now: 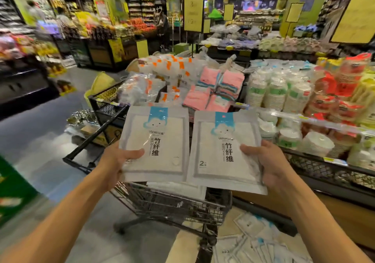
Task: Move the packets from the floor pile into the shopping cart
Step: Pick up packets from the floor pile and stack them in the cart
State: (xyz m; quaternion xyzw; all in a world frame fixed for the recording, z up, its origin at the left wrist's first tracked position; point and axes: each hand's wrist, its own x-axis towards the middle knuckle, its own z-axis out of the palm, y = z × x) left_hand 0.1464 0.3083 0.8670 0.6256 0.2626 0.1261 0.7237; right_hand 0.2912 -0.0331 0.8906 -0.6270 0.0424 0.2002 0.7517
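Left grip: the left hand (113, 164) was clamped on the left packet (156, 145), thumb curled over its front near the lower left edge; the other fingers were hidden behind it.
Right grip: the right hand (269, 165) was clamped on the right packet (225, 153), thumb lying across its right side; the remaining fingers were out of sight underneath.
Packets in hand: both were held flat, side by side, faces up, just above the shopping cart (172, 204), their inner edges nearly touching. Each was white with a blue cloud mark at the top and black characters down the middle; the small print was too fine to read.
Cart: it sat at 6 o'clock of the held packets, its wire basket mostly hidden behind them. A white packet already in the cart (178, 189) showed only as a strip below the held pair.
Floor pile (255, 244): at 5 o'clock, on the floor beside the cart's right wheel, blurred and cut off by the lower frame edge and the right forearm.
Display bin (328, 171): at 3 o'clock, black mesh, loaded with stacks of paper cups (278, 94) and bowls; its far end ran out of frame.
Pink cloths (213, 92): at 12 o'clock, partly covered by the packets' top edges.
Second basket (107, 104): at 10 o'clock, black, contents hard to make out.
Background: shelves and signs at 12 o'clock were motion-blurred, lettering illegible.
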